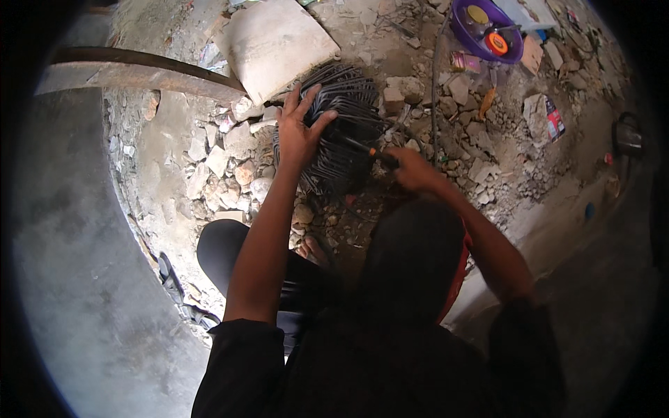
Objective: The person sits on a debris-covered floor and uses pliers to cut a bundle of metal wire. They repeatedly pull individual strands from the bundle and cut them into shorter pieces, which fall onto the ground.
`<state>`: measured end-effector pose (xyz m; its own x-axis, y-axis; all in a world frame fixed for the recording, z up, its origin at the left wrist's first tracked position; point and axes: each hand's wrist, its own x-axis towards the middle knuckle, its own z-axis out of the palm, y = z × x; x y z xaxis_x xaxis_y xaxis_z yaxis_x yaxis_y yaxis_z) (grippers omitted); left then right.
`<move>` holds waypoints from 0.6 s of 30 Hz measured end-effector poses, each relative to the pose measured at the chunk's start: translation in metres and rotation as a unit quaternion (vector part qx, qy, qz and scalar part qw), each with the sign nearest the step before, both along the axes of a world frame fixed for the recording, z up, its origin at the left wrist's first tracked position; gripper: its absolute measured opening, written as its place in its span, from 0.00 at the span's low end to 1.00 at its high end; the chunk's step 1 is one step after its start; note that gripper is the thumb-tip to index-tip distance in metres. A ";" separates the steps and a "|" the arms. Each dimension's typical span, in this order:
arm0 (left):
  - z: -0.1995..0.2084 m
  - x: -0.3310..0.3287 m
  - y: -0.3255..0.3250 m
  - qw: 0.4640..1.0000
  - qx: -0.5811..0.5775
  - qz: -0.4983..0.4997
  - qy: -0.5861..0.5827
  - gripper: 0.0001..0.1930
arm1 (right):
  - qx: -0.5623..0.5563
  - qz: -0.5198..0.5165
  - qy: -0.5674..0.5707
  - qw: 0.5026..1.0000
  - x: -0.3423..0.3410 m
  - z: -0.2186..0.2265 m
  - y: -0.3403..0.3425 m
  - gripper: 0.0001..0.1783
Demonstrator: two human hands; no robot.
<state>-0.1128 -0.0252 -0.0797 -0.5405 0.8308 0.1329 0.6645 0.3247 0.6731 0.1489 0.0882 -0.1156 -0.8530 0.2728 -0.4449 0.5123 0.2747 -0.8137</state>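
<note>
A dark bundle of bent metal rods [346, 90], which look like steel stirrups stacked together, lies on the rubble in front of me. My left hand [300, 132] rests on its left side with fingers spread over the rods. In my right hand [412, 169] is a hand tool with a dark handle and an orange band [373, 151]; my fist is closed round the handle. The tool's slim dark shaft points left into the bundle. Its tip is lost against the dark rods, so its exact kind cannot be told.
A pale square slab [279, 45] lies beyond the bundle, beside a wooden beam [150, 75] at left. Broken stones [223, 188] cover the ground. A purple basin [456, 28] with items in it stands far right. Black sandals [169, 279] lie at left.
</note>
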 end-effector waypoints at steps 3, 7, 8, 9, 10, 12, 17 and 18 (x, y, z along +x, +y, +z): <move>-0.002 -0.001 0.000 0.999 -0.018 -0.007 0.028 0.33 | -0.064 0.091 0.023 0.994 -0.009 0.001 0.042 0.24; -0.001 -0.001 -0.001 0.998 -0.036 -0.009 0.051 0.33 | -0.240 0.161 -0.094 0.953 -0.034 0.048 0.093 0.28; -0.002 -0.001 -0.001 0.999 -0.025 -0.005 0.041 0.34 | -0.268 0.163 -0.132 0.940 -0.040 0.060 0.099 0.29; -0.004 -0.001 0.000 0.999 -0.013 -0.004 0.029 0.34 | -0.296 0.161 -0.170 0.926 -0.042 0.066 0.101 0.30; -0.006 0.000 0.001 1.000 -0.003 -0.002 0.017 0.35 | -0.308 0.164 -0.172 0.921 -0.042 0.064 0.100 0.31; -0.007 -0.001 0.001 1.000 0.000 -0.005 0.011 0.35 | -0.330 0.170 -0.176 0.912 -0.042 0.059 0.096 0.34; -0.007 -0.003 0.003 1.000 -0.001 -0.010 -0.003 0.35 | -0.391 0.098 -0.100 0.910 -0.027 0.035 0.070 0.32; -0.007 -0.003 0.001 1.000 -0.002 -0.006 -0.003 0.35 | -0.411 0.083 -0.088 0.903 -0.025 0.033 0.065 0.32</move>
